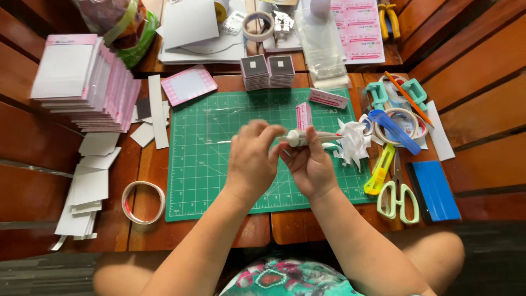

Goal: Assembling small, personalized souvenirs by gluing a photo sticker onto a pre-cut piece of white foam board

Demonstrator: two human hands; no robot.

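Note:
Both hands are raised over a green cutting mat (pixel 208 175). My right hand (pixel 311 163) grips a small white tube (pixel 298 137) lying sideways. My left hand (pixel 253 159) pinches at the tube's left end with curled fingers; what sits between those fingertips is hidden. A small pink card (pixel 303 115) stands just behind the tube. A heap of crumpled white paper scraps (pixel 352 143) lies on the mat right of my right hand.
A stack of white and pink cards (pixel 82 79) stands at the left, with loose white pieces (pixel 87 186) below it. A tape ring (pixel 143 201) lies left of the mat. Pale green scissors (pixel 399 197), a yellow knife (pixel 380 171) and a blue scraper (pixel 435 189) lie at the right.

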